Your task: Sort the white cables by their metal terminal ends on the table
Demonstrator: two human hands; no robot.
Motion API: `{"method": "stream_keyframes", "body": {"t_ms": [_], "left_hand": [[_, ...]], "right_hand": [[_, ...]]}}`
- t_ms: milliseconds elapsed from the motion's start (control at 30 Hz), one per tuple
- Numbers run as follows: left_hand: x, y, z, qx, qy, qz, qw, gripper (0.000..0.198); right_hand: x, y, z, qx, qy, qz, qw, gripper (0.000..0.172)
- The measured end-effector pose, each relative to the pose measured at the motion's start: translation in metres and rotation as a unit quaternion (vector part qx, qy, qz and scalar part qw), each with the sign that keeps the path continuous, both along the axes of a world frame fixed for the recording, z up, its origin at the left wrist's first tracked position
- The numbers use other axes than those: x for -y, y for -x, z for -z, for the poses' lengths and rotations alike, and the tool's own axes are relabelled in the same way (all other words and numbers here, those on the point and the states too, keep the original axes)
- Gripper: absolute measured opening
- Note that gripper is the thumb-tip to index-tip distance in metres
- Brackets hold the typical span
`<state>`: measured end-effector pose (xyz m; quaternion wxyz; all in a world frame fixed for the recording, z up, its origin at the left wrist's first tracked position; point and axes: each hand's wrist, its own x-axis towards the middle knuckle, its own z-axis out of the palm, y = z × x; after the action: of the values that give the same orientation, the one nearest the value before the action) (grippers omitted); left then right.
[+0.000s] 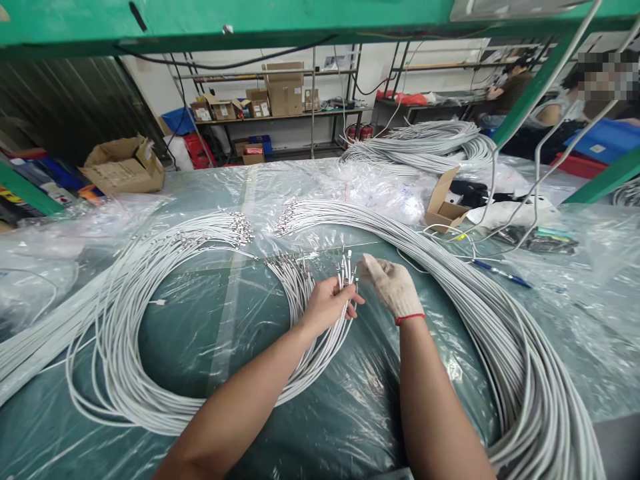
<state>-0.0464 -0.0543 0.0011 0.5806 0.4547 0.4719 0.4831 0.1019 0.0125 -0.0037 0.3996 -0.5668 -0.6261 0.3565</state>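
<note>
My left hand point(333, 299), bare, is wrapped round a small bunch of white cables point(346, 270) whose connector ends point upward. My right hand point(393, 283) wears a white knit glove with a red cuff. Its fingers are pinched together just right of those ends, and what they hold, if anything, I cannot make out. Left of my hands lies a loop of white cables point(133, 393), with many ends gathered at its top. Another cable bundle point(480, 320) curves down the right side, its connector ends point(286, 219) near the middle of the table.
Clear plastic sheeting covers the green table point(210, 347). A blue pen point(503, 273) and an open small carton point(445, 203) lie to the right. Behind are coiled cables point(425, 147) and a cardboard box point(125, 163). A green beam point(320, 23) crosses overhead; people sit at the back right.
</note>
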Motion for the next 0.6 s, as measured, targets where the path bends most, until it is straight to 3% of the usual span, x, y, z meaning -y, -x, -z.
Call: {"method": "stream_keyframes", "body": {"t_ms": [67, 167, 600], "left_hand": [[0.0, -0.001, 0.0, -0.003, -0.005, 0.0, 1.0, 0.015], [0.0, 0.0, 0.001, -0.007, -0.01, -0.006, 1.0, 0.015], [-0.002, 0.0, 0.003, -0.021, -0.021, 0.007, 1.0, 0.017]], "right_hand": [[0.002, 0.003, -0.002, -0.119, 0.011, -0.07, 0.99, 0.051], [0.008, 0.006, -0.008, -0.184, 0.018, -0.127, 0.975, 0.046], [0.021, 0.014, -0.026, -0.261, 0.107, -0.092, 0.955, 0.046]]}}
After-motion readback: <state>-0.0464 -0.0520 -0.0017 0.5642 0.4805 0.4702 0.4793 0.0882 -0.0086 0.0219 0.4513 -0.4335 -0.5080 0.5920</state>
